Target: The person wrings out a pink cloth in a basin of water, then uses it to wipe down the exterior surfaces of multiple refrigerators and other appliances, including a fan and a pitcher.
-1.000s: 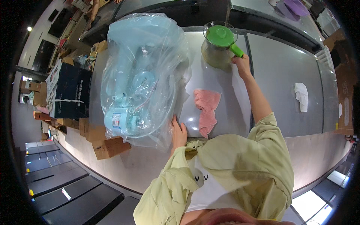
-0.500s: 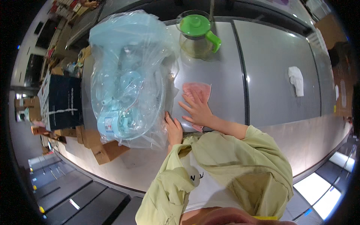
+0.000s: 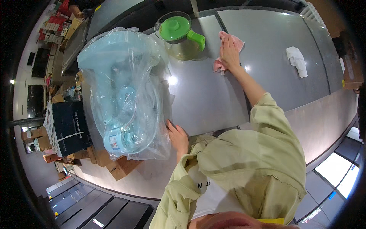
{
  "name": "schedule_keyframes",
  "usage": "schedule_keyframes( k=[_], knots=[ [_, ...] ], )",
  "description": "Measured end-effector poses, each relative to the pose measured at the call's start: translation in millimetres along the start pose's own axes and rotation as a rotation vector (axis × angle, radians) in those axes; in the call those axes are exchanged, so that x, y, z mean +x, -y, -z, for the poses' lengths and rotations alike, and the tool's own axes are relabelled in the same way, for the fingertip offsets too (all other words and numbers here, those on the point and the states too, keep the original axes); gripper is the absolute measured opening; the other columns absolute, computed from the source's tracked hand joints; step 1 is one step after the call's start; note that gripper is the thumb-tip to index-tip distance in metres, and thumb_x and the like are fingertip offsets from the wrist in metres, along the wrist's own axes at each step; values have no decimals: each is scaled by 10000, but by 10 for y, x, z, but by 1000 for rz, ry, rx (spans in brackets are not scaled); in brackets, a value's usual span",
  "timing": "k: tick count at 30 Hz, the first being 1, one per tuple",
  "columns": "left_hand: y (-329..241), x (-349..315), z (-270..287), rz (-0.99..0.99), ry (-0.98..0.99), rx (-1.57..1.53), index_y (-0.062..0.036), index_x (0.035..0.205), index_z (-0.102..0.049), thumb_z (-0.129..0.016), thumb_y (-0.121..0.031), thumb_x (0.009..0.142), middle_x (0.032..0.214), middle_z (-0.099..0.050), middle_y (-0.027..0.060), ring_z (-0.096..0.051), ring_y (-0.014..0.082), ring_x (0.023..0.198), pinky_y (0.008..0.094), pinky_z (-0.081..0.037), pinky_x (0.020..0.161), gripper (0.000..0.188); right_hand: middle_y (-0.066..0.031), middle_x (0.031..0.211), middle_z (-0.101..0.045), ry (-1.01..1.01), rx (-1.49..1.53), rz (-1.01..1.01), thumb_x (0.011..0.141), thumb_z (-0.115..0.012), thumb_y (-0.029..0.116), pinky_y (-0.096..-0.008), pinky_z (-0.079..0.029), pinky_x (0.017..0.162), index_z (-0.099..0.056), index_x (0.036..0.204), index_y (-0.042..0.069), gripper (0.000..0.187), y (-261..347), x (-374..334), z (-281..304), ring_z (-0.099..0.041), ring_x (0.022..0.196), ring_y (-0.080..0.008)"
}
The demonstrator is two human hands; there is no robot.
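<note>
My right hand (image 3: pixel 230 56) presses on a pink cloth (image 3: pixel 237 42) at the dark seam between two grey table panels. Its fingers lie close together over the cloth, which bunches out on both sides of them. My left hand (image 3: pixel 177 138) rests at the table's near edge with fingers stretched out, against a clear plastic bag (image 3: pixel 162 147). Inside that bag is a light blue plastic article (image 3: pixel 114 49) with rounded parts; its exact kind I cannot tell. Left of my right hand stands a glass jug (image 3: pixel 183 50) with a green lid and handle.
A crumpled white cloth or glove (image 3: pixel 297 63) lies on the right panel of the grey table (image 3: pixel 206 103). Left of the table are a black box (image 3: pixel 71 128) and cardboard boxes (image 3: pixel 122 168). At the far upper left, part of another person (image 3: pixel 79 8) shows.
My right hand has slid the pink cloth away from me and to the right, up to the seam, its fingers closer together. My left hand stays at the near edge. The view has shifted.
</note>
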State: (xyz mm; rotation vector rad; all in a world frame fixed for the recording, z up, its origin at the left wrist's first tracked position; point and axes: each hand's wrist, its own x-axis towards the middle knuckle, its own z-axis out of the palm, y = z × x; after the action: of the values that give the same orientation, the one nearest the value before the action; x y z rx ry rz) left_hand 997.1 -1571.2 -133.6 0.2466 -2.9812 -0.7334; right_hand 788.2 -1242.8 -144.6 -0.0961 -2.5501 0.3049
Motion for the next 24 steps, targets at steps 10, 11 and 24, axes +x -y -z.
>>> schedule_keyframes(
  k=[10, 11, 24],
  knots=[
    [-119, -20, 1, 103, -114, 7, 20, 1307, -352, -427, -215, 901, 1290, -388, 278, -379, 424, 1176, 463, -301, 979, 475, -125, 1342, -393, 376, 181, 204, 715, -558, 128, -545, -189, 1031, -417, 1283, 54, 590, 318, -356, 384, -300, 1282, -324],
    [-128, 7, -74, 163, -107, 52, 15, 1300, -363, -427, -225, 900, 1276, -408, 269, -396, 418, 1160, 461, -313, 966, 470, -81, 1334, -412, 351, 66, 139, 721, -545, 128, -536, -210, 1021, -447, 1264, 81, 553, 194, -178, 258, -318, 1270, -307],
    [-116, 12, -107, 198, -197, 133, 8, 1271, -397, -461, -240, 847, 1202, -474, 280, -458, 441, 1078, 473, -365, 913, 495, -29, 1279, -480, 147, 197, 428, 808, -472, 178, -439, -226, 1048, -500, 1239, 136, 433, -157, 1387, -777, -360, 1255, -258]
  ],
)
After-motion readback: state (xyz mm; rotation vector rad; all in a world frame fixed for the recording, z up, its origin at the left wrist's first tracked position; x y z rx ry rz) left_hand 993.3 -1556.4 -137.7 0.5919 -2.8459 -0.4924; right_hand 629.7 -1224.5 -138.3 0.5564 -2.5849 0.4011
